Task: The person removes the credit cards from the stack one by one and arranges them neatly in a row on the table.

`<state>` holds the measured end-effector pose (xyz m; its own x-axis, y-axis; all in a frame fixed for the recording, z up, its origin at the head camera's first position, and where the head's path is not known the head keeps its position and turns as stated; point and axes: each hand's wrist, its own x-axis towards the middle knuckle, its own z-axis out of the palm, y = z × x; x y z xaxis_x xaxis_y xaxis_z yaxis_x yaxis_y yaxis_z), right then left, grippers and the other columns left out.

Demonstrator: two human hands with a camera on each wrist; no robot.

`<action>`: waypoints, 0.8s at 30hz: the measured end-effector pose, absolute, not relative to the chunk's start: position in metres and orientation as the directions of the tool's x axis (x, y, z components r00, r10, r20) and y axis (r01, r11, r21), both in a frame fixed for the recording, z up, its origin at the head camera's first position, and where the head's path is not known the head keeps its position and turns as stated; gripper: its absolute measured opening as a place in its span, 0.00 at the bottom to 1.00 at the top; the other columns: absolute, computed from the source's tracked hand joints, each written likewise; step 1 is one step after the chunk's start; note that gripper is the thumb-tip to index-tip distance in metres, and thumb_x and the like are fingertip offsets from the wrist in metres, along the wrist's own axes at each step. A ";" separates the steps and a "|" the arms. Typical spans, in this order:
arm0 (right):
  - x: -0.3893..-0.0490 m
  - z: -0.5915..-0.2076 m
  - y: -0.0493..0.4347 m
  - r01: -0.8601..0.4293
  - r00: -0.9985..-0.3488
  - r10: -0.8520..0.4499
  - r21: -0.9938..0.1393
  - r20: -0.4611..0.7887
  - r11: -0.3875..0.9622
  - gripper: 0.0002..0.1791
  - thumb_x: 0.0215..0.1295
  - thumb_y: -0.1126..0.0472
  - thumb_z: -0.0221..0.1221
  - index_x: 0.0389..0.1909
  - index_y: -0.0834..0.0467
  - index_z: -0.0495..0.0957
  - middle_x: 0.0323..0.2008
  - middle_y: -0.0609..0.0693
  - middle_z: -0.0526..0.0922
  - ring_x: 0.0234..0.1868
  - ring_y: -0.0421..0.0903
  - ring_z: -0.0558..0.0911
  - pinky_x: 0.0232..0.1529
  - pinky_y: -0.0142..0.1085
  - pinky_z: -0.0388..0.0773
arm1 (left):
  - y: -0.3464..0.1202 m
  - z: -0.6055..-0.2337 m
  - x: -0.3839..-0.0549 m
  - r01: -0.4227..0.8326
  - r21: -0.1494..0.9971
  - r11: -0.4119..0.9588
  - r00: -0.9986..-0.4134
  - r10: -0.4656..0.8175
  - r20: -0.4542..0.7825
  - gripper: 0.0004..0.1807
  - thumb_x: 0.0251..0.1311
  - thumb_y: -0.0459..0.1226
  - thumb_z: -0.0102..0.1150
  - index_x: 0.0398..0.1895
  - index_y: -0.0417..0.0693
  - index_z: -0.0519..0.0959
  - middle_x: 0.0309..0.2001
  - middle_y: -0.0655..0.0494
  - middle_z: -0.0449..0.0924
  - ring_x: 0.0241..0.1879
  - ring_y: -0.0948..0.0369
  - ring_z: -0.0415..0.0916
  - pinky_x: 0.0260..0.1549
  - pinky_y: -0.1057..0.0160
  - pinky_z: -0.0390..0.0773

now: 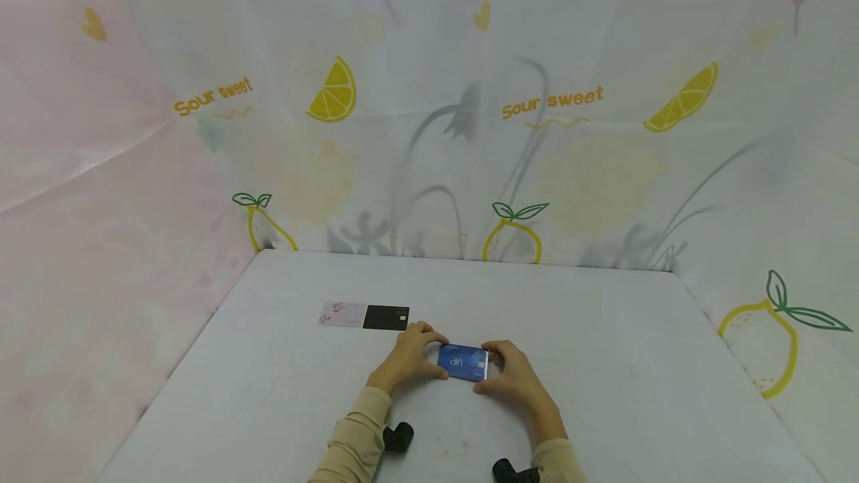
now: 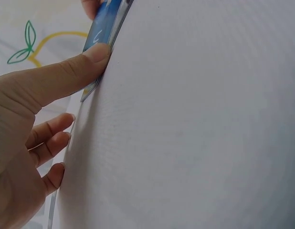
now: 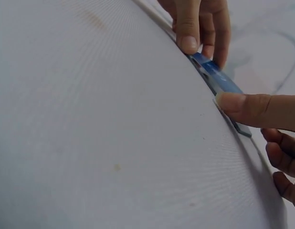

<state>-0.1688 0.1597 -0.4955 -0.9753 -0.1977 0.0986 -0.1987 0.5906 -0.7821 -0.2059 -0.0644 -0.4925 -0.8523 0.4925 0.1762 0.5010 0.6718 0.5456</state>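
Observation:
A blue card printed "VIP" is held between both hands just over the white table, its lettering upside down in the head view. At its left end my left hand pinches it, the thumb on the near long edge and a finger on the far one. My right hand pinches the right end in the same way. In the right wrist view the near edge of the blue card looks layered. The left wrist view shows the other left fingers loosely bent beside the card.
Farther back on the white table, a pink patterned card and a black card lie side by side, beyond my left hand. A lemon-print cloth hangs behind the table. Black wrist devices sit at both cuffs.

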 end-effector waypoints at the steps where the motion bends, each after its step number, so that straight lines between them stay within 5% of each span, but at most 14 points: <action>1: -0.169 -0.495 0.160 -0.203 -0.974 -0.204 -0.780 0.099 0.591 0.35 0.35 0.64 0.76 0.49 0.67 0.75 0.37 0.50 0.75 0.40 0.45 0.73 0.44 0.40 0.73 | -0.065 -0.493 -0.206 0.499 0.550 0.670 -0.853 0.493 0.174 0.30 0.36 0.46 0.77 0.46 0.46 0.82 0.43 0.50 0.72 0.44 0.53 0.66 0.47 0.48 0.66; 13: -0.176 -0.497 0.171 -0.359 -0.929 -0.276 -0.783 0.247 0.509 0.31 0.39 0.62 0.75 0.48 0.67 0.77 0.36 0.50 0.77 0.37 0.48 0.75 0.40 0.37 0.73 | -0.069 -0.488 -0.209 0.469 0.623 0.626 -0.852 0.506 0.133 0.35 0.36 0.45 0.77 0.51 0.42 0.78 0.46 0.47 0.74 0.49 0.50 0.68 0.51 0.46 0.67; 24: -0.182 -0.484 0.169 -0.328 -0.936 -0.289 -0.799 0.202 0.503 0.31 0.44 0.60 0.73 0.51 0.65 0.77 0.40 0.54 0.78 0.41 0.49 0.75 0.42 0.42 0.72 | -0.074 -0.470 -0.214 0.503 0.643 0.577 -0.832 0.525 0.180 0.31 0.38 0.43 0.77 0.48 0.38 0.79 0.43 0.48 0.78 0.48 0.50 0.70 0.52 0.46 0.67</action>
<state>-0.1821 0.1694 -0.4840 -0.9359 -0.2886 0.2019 -0.3277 0.5035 -0.7995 -0.2142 -0.0744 -0.4703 -0.8317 0.5254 0.1796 0.5033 0.5769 0.6433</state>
